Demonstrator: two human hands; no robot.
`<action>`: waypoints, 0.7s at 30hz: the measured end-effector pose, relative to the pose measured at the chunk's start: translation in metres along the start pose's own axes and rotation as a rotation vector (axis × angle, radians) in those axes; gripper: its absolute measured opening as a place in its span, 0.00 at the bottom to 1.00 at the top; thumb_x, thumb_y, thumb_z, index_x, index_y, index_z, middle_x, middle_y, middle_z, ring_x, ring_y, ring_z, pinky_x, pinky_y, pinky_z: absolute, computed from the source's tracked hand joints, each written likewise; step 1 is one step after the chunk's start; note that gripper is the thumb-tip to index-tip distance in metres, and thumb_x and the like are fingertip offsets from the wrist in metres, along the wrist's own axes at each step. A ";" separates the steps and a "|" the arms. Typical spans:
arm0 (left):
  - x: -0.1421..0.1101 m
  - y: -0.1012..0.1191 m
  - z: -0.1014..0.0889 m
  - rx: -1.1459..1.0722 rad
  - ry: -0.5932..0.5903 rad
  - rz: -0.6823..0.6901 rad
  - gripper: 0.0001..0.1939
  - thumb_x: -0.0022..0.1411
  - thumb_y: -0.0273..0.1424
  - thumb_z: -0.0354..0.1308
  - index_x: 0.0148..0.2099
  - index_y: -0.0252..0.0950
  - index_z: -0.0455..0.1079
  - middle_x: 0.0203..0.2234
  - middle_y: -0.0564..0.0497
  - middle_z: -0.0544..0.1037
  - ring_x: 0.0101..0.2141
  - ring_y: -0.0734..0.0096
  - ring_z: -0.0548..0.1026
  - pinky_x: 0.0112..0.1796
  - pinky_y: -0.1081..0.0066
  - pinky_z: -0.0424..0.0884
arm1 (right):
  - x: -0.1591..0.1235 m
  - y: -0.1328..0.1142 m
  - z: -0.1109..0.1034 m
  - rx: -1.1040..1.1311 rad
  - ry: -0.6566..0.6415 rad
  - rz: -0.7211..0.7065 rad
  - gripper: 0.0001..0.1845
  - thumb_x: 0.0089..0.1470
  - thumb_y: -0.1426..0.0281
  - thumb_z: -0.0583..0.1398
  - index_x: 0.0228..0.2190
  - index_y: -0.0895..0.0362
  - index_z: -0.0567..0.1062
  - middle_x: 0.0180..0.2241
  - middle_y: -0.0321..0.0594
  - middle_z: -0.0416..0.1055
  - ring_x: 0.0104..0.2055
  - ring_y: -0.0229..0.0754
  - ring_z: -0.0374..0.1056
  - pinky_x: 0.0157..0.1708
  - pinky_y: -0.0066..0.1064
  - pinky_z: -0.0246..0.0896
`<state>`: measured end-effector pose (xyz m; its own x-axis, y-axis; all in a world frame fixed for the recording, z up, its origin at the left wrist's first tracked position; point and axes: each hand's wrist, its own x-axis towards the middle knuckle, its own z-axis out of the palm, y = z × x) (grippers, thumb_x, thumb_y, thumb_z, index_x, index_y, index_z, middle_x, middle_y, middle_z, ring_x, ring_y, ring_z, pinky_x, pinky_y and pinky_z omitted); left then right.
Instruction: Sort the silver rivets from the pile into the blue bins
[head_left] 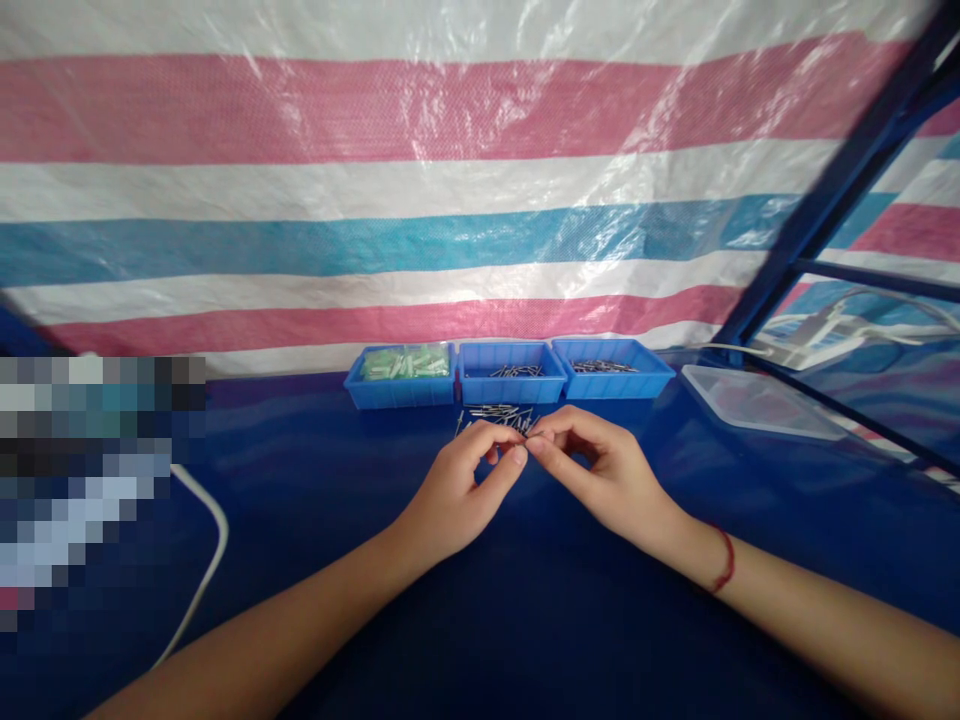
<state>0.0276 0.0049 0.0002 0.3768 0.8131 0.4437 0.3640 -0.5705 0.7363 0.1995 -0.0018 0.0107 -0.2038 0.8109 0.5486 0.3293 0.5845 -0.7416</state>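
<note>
My left hand [461,490] and my right hand [600,475] meet over the blue table [525,620], fingertips pinched together at one spot. Whatever they pinch is too small to make out. Just beyond the fingertips lies a small heap of thin metal pins [499,413]. Behind it stand three blue bins in a row: the left bin [401,378] holds pale green pieces, the middle bin [512,374] and the right bin [611,368] hold metal pins. A red cord circles my right wrist.
A clear plastic lid or tray [757,402] lies at the right. A white cable [210,545] curves across the left of the table beside a blurred-out area. A striped tarp [420,200] hangs behind, and a dark blue frame post [832,190] slants at the right.
</note>
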 end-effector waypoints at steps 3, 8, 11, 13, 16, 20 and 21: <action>0.000 0.001 0.000 -0.005 -0.017 0.003 0.06 0.64 0.31 0.51 0.36 0.37 0.68 0.30 0.53 0.73 0.31 0.73 0.69 0.35 0.72 0.65 | 0.000 -0.001 0.000 -0.007 -0.011 -0.014 0.07 0.54 0.66 0.59 0.27 0.56 0.72 0.22 0.34 0.65 0.23 0.34 0.60 0.22 0.26 0.58; 0.001 0.001 0.000 -0.003 -0.012 0.000 0.05 0.63 0.30 0.52 0.36 0.37 0.68 0.30 0.53 0.73 0.31 0.73 0.69 0.35 0.72 0.65 | -0.001 0.000 -0.002 -0.029 -0.045 -0.034 0.05 0.54 0.68 0.59 0.28 0.56 0.72 0.24 0.34 0.65 0.24 0.34 0.60 0.23 0.26 0.58; 0.001 0.000 0.000 -0.008 0.022 -0.016 0.03 0.62 0.29 0.53 0.37 0.37 0.68 0.31 0.53 0.73 0.32 0.73 0.69 0.35 0.72 0.65 | -0.001 0.002 -0.004 -0.044 -0.070 -0.035 0.04 0.54 0.69 0.58 0.30 0.56 0.71 0.24 0.35 0.65 0.24 0.34 0.61 0.23 0.26 0.58; 0.001 -0.001 0.000 -0.018 0.059 -0.020 0.02 0.61 0.29 0.54 0.37 0.37 0.67 0.31 0.53 0.73 0.31 0.73 0.69 0.34 0.72 0.64 | 0.000 0.003 -0.005 -0.067 -0.081 -0.039 0.04 0.54 0.70 0.58 0.29 0.57 0.71 0.24 0.35 0.66 0.23 0.33 0.60 0.22 0.25 0.58; 0.001 -0.001 0.000 -0.039 0.092 -0.013 0.02 0.60 0.29 0.55 0.37 0.37 0.67 0.31 0.53 0.72 0.30 0.73 0.69 0.32 0.73 0.64 | 0.001 0.005 -0.005 -0.106 -0.125 -0.049 0.05 0.55 0.71 0.57 0.29 0.57 0.72 0.24 0.35 0.67 0.22 0.32 0.60 0.22 0.25 0.57; 0.000 -0.002 0.001 -0.071 0.086 -0.037 0.03 0.60 0.31 0.55 0.38 0.37 0.66 0.30 0.53 0.72 0.30 0.73 0.69 0.32 0.72 0.65 | 0.004 0.007 -0.004 -0.147 -0.257 -0.092 0.08 0.56 0.69 0.56 0.28 0.58 0.73 0.25 0.37 0.70 0.25 0.34 0.63 0.24 0.25 0.58; 0.000 -0.002 0.002 -0.089 0.084 -0.051 0.05 0.60 0.31 0.55 0.40 0.37 0.65 0.31 0.53 0.71 0.30 0.74 0.69 0.33 0.72 0.65 | 0.005 0.008 -0.005 -0.160 -0.259 -0.111 0.09 0.57 0.68 0.56 0.28 0.58 0.73 0.25 0.37 0.70 0.25 0.34 0.64 0.25 0.25 0.59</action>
<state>0.0281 0.0058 -0.0024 0.2854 0.8496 0.4436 0.3026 -0.5190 0.7994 0.2057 0.0070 0.0098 -0.4676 0.7347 0.4915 0.4284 0.6747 -0.6011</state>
